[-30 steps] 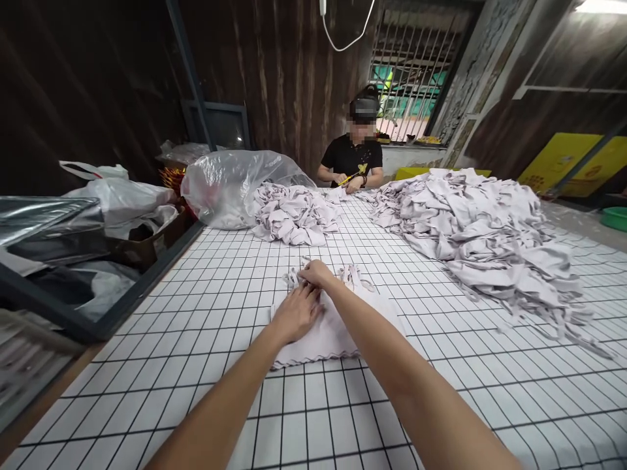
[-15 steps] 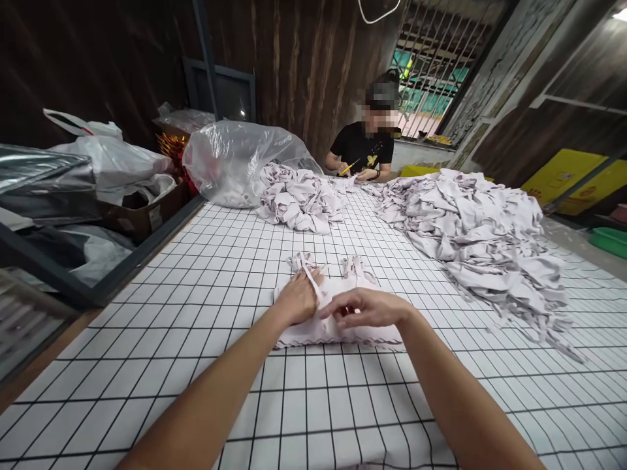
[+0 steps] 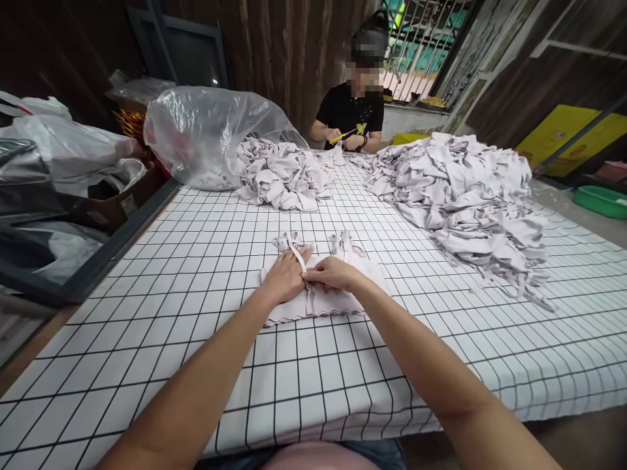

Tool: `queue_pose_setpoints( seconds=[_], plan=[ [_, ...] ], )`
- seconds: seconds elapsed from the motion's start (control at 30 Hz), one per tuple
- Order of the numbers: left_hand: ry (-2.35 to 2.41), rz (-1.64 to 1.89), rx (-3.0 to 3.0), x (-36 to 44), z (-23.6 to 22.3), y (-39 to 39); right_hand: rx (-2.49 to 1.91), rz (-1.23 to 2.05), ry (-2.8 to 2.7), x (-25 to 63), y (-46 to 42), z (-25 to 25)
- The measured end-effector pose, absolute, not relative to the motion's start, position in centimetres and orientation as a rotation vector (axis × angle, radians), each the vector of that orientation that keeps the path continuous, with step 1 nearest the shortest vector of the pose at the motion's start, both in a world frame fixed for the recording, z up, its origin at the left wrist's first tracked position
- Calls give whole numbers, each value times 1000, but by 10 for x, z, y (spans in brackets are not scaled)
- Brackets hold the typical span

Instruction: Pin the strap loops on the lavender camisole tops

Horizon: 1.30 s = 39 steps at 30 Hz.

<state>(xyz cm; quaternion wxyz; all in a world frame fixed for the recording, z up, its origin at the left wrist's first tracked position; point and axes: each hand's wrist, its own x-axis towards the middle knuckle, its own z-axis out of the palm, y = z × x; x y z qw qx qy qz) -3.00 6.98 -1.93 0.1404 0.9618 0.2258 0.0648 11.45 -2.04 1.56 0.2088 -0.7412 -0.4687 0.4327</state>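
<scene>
A small stack of pale pinkish-white strappy tops (image 3: 337, 305) lies on the table in front of me, wavy hems towards me and bunched straps at the far side. My left hand (image 3: 285, 277) rests flat on its left part with fingers stretched out. One narrow strap (image 3: 296, 256) runs across the back of that hand. Just right of it, my right hand (image 3: 334, 273) pinches the near end of this strap between thumb and forefinger. The right hand's other fingers are curled and partly hidden.
White cloth with black grid lines (image 3: 196, 287) covers the table. A large garment heap (image 3: 455, 189) lies right, and a smaller heap (image 3: 281, 173) beside a clear plastic bag (image 3: 196, 137). Across the table a person (image 3: 347, 114) holds yellow-handled scissors (image 3: 339, 137). Bags and boxes crowd the left.
My right hand came back from the far straps over the left hand towards me, drawing one strap across the left hand, and now pinches it. The left hand stays on the tops.
</scene>
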Motion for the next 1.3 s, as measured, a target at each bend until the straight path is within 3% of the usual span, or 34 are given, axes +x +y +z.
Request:
queue_pose_setpoints(
  seconds=[0.27,0.47,0.73,0.9,1.13,1.3],
  plan=[
    [637,235,2807,-28,-22,71,-1910,1324,-1066,104,-31,12],
    [659,221,2759,-28,-25,71,-1589,1606,-1152,91,-48,35],
    [667,224,2761,-28,-27,72,-1237,1733,-1208,98,-77,46],
    [655,246,2751,-27,-25,71,-1239,1714,-1293,117,-84,42],
    [629,324,2767,-28,-22,70,-859,1552,-1352,135,-39,44],
    [684,348,2706,-29,-21,71,-991,1376,-1148,136,2,34]
  ],
)
